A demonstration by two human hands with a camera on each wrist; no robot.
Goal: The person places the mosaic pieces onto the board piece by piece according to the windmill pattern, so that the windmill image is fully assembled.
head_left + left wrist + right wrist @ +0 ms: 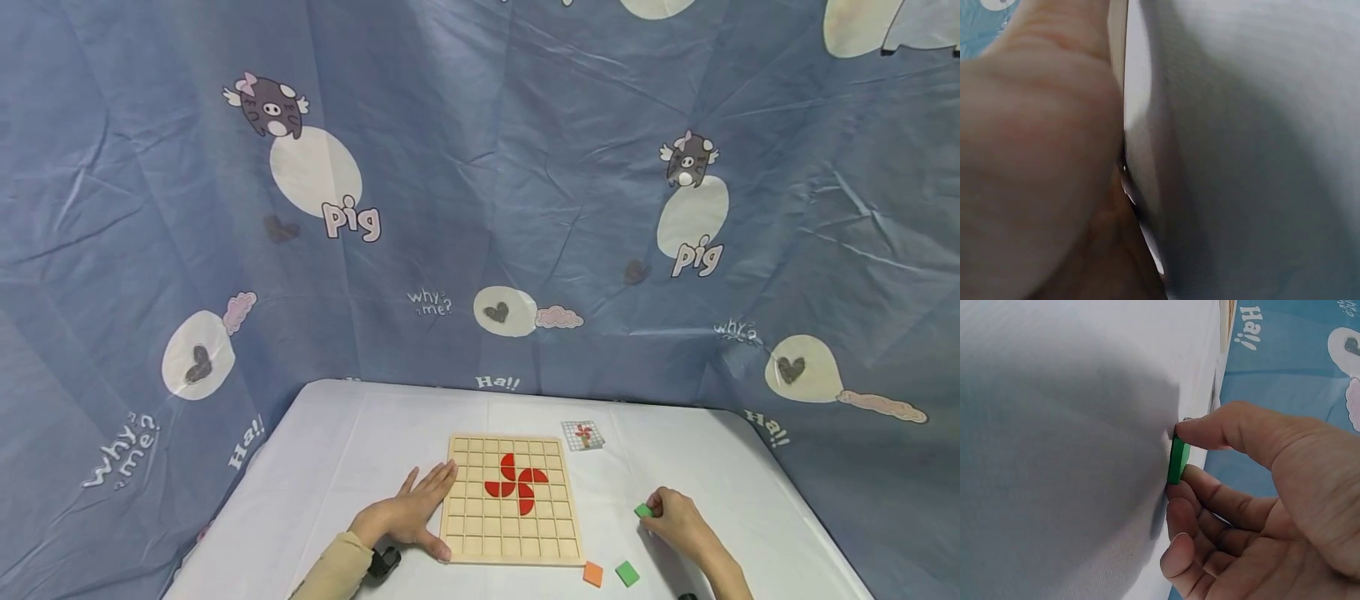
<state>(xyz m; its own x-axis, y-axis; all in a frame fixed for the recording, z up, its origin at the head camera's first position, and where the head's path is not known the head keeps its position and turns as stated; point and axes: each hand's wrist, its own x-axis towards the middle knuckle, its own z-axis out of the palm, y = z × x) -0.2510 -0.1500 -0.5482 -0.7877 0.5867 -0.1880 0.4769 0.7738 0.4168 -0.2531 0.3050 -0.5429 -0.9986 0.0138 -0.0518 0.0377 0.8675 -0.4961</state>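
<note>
A square wooden grid board point(480, 546) lies on the white table, with several red quarter-round pieces point(507, 467) set in its middle as a pinwheel. My left hand point(408, 512) rests along the board's left edge, fingers straight and spread, the thumb at the lower left corner. To the right of the board, my right hand point(678, 521) pinches a green square tile point(1177, 456) between thumb and fingertips, close over the table. In the right wrist view the tile stands edge-on, and the other fingers curl loosely below it. The left wrist view shows mostly the palm point(1035, 150).
An orange tile point(592, 573) and another green tile point(627, 573) lie near the board's lower right corner. Behind its upper right corner are small printed cards point(582, 435) with a pinwheel picture on a grid. A blue patterned curtain point(525, 208) hangs around the table point(420, 412).
</note>
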